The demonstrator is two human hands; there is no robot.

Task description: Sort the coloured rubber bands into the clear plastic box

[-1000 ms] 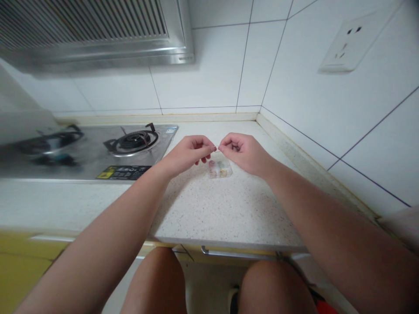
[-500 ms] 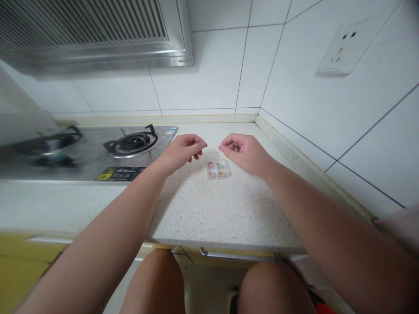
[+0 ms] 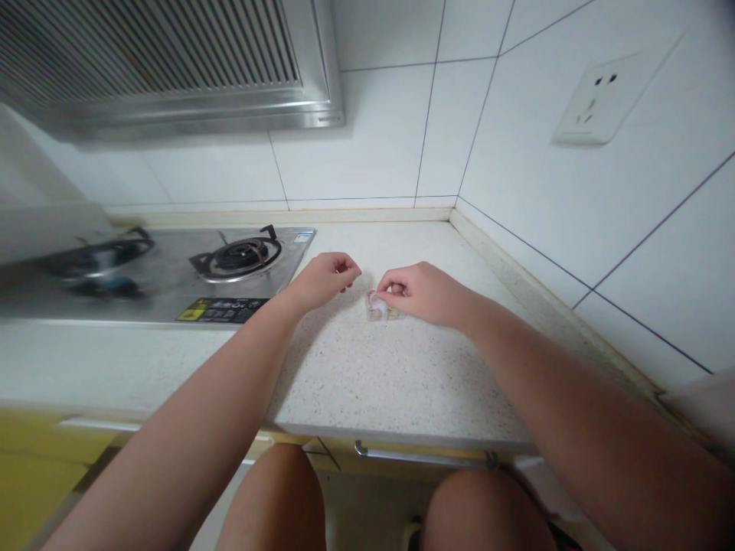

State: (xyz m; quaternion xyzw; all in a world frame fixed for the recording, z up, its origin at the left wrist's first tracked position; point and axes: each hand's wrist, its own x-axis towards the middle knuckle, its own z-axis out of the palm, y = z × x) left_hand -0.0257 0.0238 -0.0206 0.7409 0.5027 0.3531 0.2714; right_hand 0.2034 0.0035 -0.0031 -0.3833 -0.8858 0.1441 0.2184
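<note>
Positioning the right hand (image 3: pixel 422 292) at the small clear box (image 3: pixel 380 314), covering the far right part of it. Placing right thumb and forefinger close together over the far left part of the box; leaving it impossible to tell whether pinching a small item or only pressing tip to tip. Holding the left hand (image 3: pixel 326 280) in the air over the countertop (image 3: pixel 367 375), to the left of the box, near but apart. Pressing left thumb and forefinger together at the tips, curling the other fingers in behind.

Locating the box: lying flat on the countertop, closer to the right hand, well back from the front edge. Showing pinkish contents (image 3: pixel 375 304) at left and yellowish contents (image 3: pixel 393 312) at near right, appearing too small for identification.

Noting the surroundings: seeing the steel stove (image 3: pixel 164 295) to the left, bearing a round burner (image 3: pixel 244 254) and a black-and-yellow label (image 3: pixel 223 310). Viewing the range hood (image 3: pixel 172 61) above the stove, the socket (image 3: pixel 594 103) on the right-hand tiled wall (image 3: pixel 534 168), and the drawer handle (image 3: pixel 422 458) just below the countertop, near both knees (image 3: pixel 272 497)
</note>
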